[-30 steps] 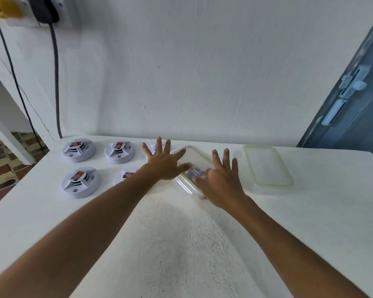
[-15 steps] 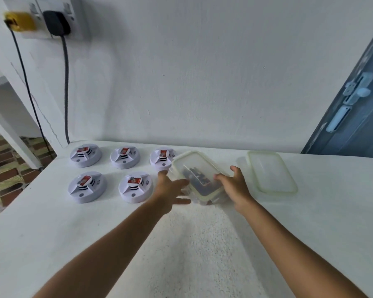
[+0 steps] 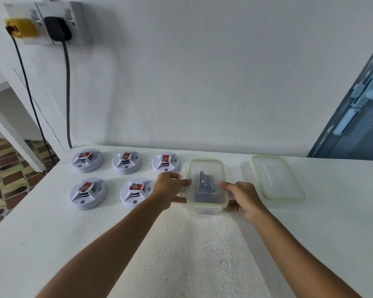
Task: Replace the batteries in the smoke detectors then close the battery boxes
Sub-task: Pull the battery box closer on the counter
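Both hands grip a clear lidded battery box (image 3: 206, 186) on the white counter (image 3: 202, 254): the left hand (image 3: 170, 188) clasps its left side, the right hand (image 3: 243, 196) its right. Dark batteries (image 3: 207, 182) lie inside. Five smoke detectors (image 3: 136, 192) sit just left; a second lid (image 3: 276, 177) lies right.

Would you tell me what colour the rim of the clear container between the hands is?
Pale yellow-green, seen in the head view on the container's rim.
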`<control>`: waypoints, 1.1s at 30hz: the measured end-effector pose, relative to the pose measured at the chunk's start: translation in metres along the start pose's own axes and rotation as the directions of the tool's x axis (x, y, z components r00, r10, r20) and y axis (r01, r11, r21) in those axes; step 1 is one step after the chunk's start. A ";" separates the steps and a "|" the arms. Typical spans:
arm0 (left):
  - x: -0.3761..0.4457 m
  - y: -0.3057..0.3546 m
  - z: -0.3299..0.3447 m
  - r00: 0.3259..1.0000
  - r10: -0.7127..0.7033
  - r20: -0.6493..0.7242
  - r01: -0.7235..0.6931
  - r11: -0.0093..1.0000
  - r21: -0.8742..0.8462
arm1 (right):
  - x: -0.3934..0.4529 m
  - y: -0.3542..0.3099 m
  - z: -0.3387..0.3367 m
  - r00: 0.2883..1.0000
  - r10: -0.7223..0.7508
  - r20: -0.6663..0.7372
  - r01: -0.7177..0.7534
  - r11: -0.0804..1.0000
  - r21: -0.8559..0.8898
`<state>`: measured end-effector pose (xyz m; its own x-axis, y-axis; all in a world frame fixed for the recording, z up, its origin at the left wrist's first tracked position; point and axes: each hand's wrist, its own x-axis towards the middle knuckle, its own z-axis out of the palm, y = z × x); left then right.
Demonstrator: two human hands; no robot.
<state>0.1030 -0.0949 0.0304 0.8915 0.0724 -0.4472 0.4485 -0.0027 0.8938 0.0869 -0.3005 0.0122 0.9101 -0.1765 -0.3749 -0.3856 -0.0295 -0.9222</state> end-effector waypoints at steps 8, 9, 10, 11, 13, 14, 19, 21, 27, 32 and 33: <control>0.016 0.015 0.016 0.983 0.134 -0.124 -0.100 0.964 0.245 | 0.015 -0.017 0.004 0.991 -0.046 -0.124 0.035 0.996 -0.086; 0.015 0.017 0.016 0.981 0.148 -0.125 -0.110 0.958 0.265 | 0.011 -0.019 0.005 0.989 -0.069 -0.133 0.055 0.993 -0.109; 0.014 0.019 0.015 0.979 0.158 -0.130 -0.117 0.953 0.278 | 0.010 -0.019 0.006 0.984 -0.101 -0.144 0.086 0.990 -0.109; 0.013 0.022 0.014 0.975 0.174 -0.139 -0.129 0.950 0.285 | 0.007 -0.021 0.007 0.979 -0.132 -0.154 0.121 0.989 -0.084; 0.008 0.034 0.009 0.962 0.217 -0.165 -0.167 0.948 0.270 | -0.004 -0.033 0.011 0.961 -0.217 -0.169 0.217 0.976 -0.024; 0.003 0.040 0.006 0.953 0.250 -0.171 -0.202 0.946 0.255 | -0.008 -0.042 0.014 0.953 -0.253 -0.168 0.262 0.964 0.035; -0.048 0.079 -0.005 0.852 0.512 -0.109 -0.474 0.843 0.254 | -0.033 -0.096 0.059 0.924 -0.382 0.010 0.346 0.847 0.403; -0.067 0.089 0.007 0.874 0.486 -0.004 -0.485 0.873 0.055 | -0.048 -0.107 0.077 0.907 -0.403 0.123 0.331 0.861 0.386; -0.058 0.086 0.000 0.883 0.423 -0.202 -0.444 0.893 -0.076 | -0.054 -0.101 0.086 0.838 -0.310 0.449 -0.022 0.803 0.595; -0.034 0.077 -0.014 0.861 0.392 -0.323 -0.432 0.900 -0.060 | -0.035 -0.071 0.066 0.829 -0.531 0.175 0.558 0.767 -0.318; -0.031 0.076 -0.015 0.856 0.400 -0.327 -0.439 0.897 -0.052 | -0.033 -0.063 0.060 0.804 -0.536 0.255 0.575 0.594 -0.562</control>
<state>0.1082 -0.0820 0.1127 0.9219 0.3871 -0.0139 0.0077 0.0177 0.9998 0.0906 -0.2339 0.0770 0.9777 0.1251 0.1689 0.2088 -0.6722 -0.7103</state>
